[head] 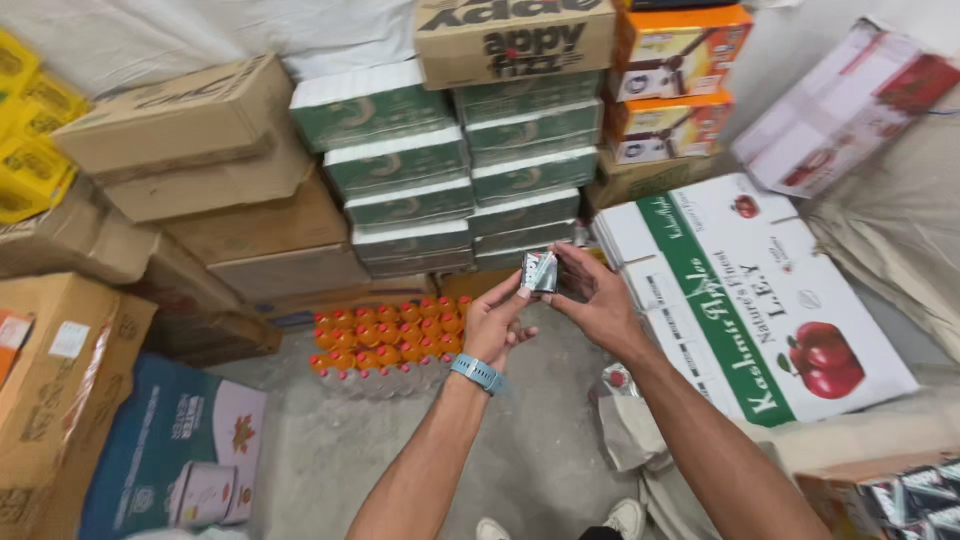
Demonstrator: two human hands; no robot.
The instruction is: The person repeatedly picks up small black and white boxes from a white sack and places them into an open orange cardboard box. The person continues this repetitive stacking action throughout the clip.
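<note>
Two raised arms, left hand point(497, 322) and right hand point(590, 297) pinching small silver packet point(540, 271)

A shop's stockroom: stacked cardboard cartons point(190, 130), green drink cases point(400, 170) and an orange-capped bottle pack point(385, 335) crowd the floor.

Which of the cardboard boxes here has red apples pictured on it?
The large white box at right, beside the right hand; it alone shows red apples and a green stripe.

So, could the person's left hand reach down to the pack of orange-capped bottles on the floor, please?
Probably yes: the left hand hovers just above the bottle pack, nothing between, though it shares a small packet with the right hand.
</note>
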